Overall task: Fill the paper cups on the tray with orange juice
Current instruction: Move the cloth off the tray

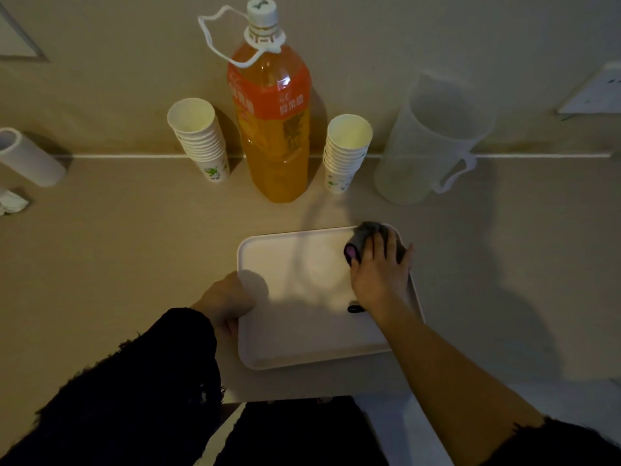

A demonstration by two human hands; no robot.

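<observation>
A white tray (302, 317) lies on the table in front of me with no cups on it. My left hand (225, 302) grips its left edge. My right hand (378, 274) presses a grey cloth (364, 235) onto the tray's far right corner. A capped bottle of orange juice (272, 122) stands upright at the back by the wall. Two stacks of paper cups flank it, the left stack (200, 137) and the right stack (344, 151).
A translucent plastic jug (423, 146) with a handle stands right of the cups. A white roll (28, 156) lies at the far left by the wall. The table's front edge runs just below the tray. A small dark item (355, 308) lies on the tray under my right wrist.
</observation>
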